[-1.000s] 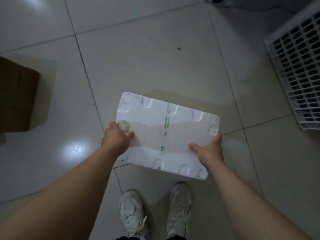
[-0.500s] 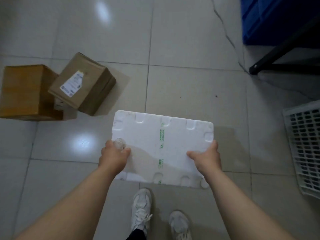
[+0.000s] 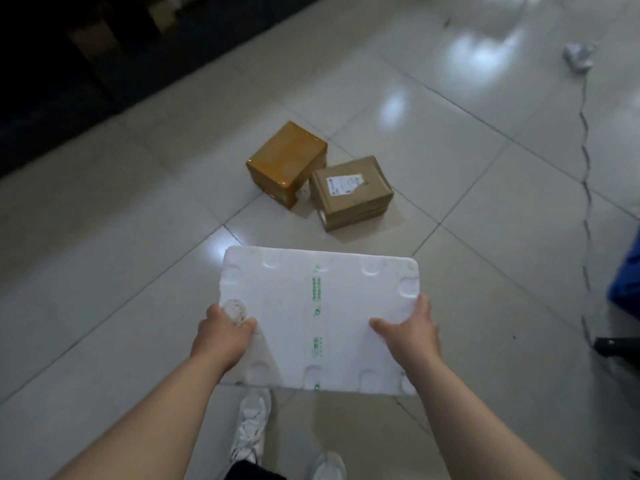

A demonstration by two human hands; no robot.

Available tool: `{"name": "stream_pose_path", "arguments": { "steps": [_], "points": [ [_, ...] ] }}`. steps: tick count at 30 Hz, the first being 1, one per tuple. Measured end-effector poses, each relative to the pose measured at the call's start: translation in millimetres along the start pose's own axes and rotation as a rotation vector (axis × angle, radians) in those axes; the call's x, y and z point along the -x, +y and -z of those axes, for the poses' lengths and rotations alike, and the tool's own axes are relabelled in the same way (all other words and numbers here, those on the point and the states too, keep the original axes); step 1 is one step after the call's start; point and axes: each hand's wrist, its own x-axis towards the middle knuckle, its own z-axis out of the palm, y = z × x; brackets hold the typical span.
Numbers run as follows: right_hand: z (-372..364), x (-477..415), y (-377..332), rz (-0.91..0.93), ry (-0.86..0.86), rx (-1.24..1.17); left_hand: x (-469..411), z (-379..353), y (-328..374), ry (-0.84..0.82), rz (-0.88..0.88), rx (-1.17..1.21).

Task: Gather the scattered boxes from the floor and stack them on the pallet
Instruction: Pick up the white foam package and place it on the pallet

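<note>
Two hands are closed on a white foam box (image 3: 320,320), which is held flat and clear of the tiled floor (image 3: 104,271) in front of the person. The left hand (image 3: 221,336) is clamped on the box's left edge, its thumb pressed on the top face beside a round mark. The right hand (image 3: 410,332) is clamped on the right edge, its thumb laid across the top face. The fingers of both hands are hidden under the box, so how far they are curled cannot be told. A strip of green print (image 3: 317,317) is seen running across the middle of the foam box's top. Beyond the far edge of the foam box, two more boxes are left on the floor. One is a yellow-taped cardboard box (image 3: 287,162), farther away and a little to the left. The other is a brown cardboard box (image 3: 349,192) bearing a white shipping label (image 3: 344,183), nearer to the foam box. They are set just beside each other, and whether they touch cannot be told. Below the near edge of the foam box, white sneakers (image 3: 251,424) are planted on the tiles. To the right of the foam box, a blue object (image 3: 627,285) and a black foot (image 3: 616,344) are cut off by the frame edge. Far beyond the foam box to the right, crumpled white paper (image 3: 578,55) is lying on the floor.
</note>
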Motion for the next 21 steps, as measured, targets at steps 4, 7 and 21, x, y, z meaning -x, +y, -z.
{"name": "stream_pose_path", "arguments": {
  "steps": [4, 7, 21],
  "points": [
    [-37, 47, -55, 0.136, -0.087, 0.094, 24, 66, -58, 0.081, 0.105, 0.137],
    [-83, 98, -98, 0.262, -0.176, 0.167, 46, 130, -114, 0.158, 0.204, 0.261],
    [-291, 451, -234, 0.727, -0.514, 0.432, 184, 386, -403, 0.453, 0.495, 0.64]
  ]
}}
